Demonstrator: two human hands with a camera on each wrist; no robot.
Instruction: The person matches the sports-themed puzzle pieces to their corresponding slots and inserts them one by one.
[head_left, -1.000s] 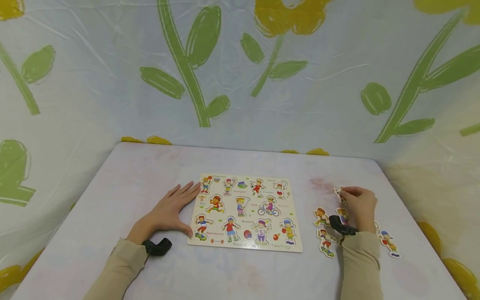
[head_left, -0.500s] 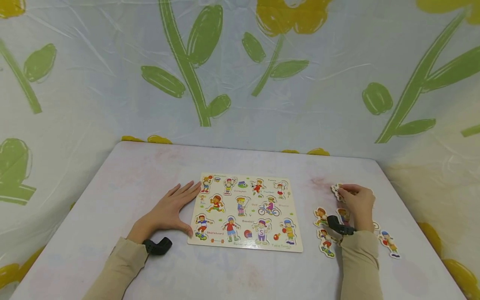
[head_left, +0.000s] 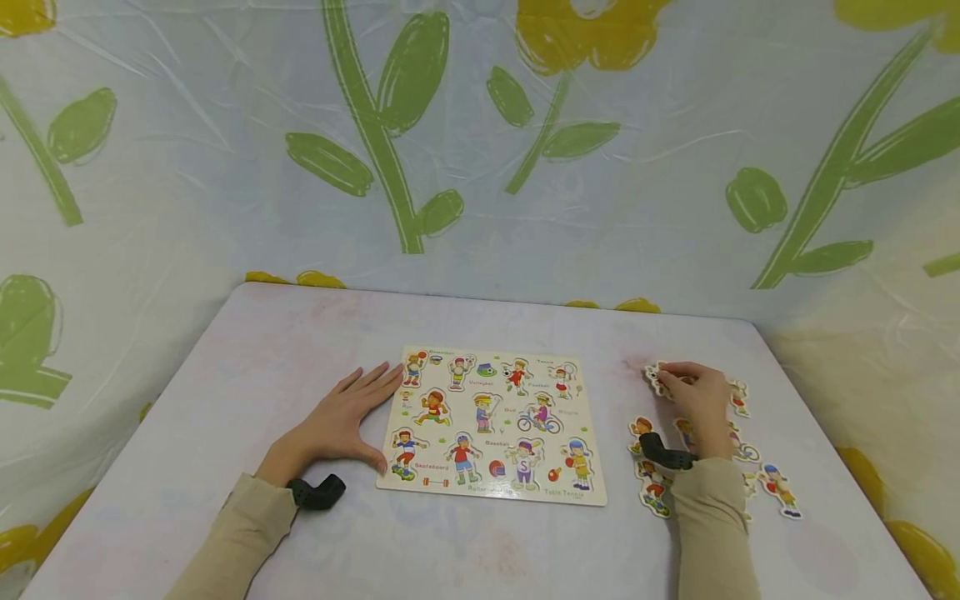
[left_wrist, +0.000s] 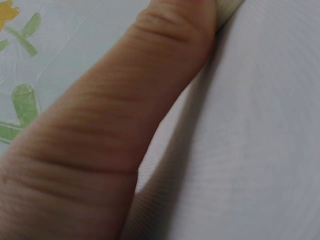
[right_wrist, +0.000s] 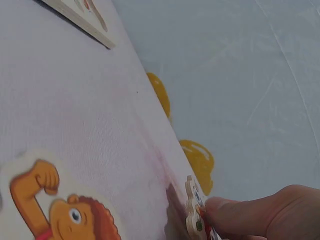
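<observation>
My right hand (head_left: pixel 697 404) pinches a wooden puzzle piece (head_left: pixel 652 377) with a soccer ball drawn on it. In the right wrist view this piece (right_wrist: pixel 195 215) stands on edge, the thumb against its face. My left hand (head_left: pixel 339 423) lies spread at the left side of a wooden puzzle board (head_left: pixel 596 493), fingertips and thumb at its edge. Printed sports figures in outlined shapes cover the board. The left thumb (left_wrist: pixel 110 120) fills much of the left wrist view. Below the right hand lies a running-child piece (right_wrist: pixel 80 215), partly hidden by the wrist camera in the head view.
Around the right forearm lie several loose pieces, among them a skateboarder (head_left: pixel 654 489), a table tennis player (head_left: pixel 780 490), a tennis player (head_left: pixel 739 398) and a partly covered cyclist (head_left: pixel 745 450). A flowered cloth (head_left: pixel 645 217) hangs behind the table (head_left: pixel 480 550).
The right hand has shifted left toward the board, carrying the soccer piece with it. The tennis player and part of the cyclist have come into sight behind it. My left hand stays put.
</observation>
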